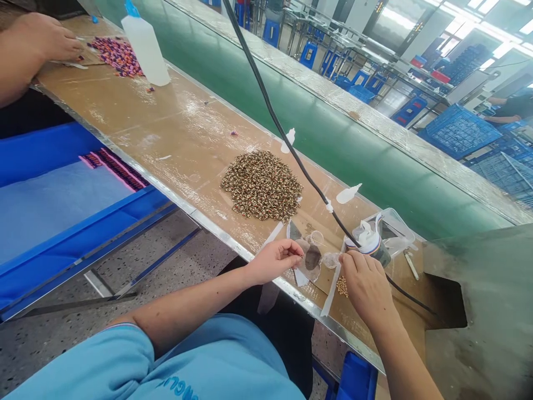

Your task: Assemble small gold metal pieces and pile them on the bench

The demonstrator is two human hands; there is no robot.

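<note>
My left hand (277, 260) is closed in a pinch at the bench's front edge. A tiny dark piece shows at its fingertips, too small to name. My right hand (366, 280) is turned palm down with its fingers bent together beside a small clear round dish (331, 259); what it grips is hidden. Between my hands lies a dark-stained patch (313, 256) with a second clear cup (317, 238) behind it. Small tan pieces (342, 286) form a little pile left of my right hand. A large heap of small gold-coloured pieces (262, 185) lies beyond my left hand.
A black cable (270, 105) hangs across the bench (183, 139). Small white bottles (348, 193) line the far edge by the green conveyor (233, 72). A clear container (397, 228) stands at the right. Another person's hand (45, 36) is near pink-and-purple pieces (119, 55) and a large bottle (145, 50).
</note>
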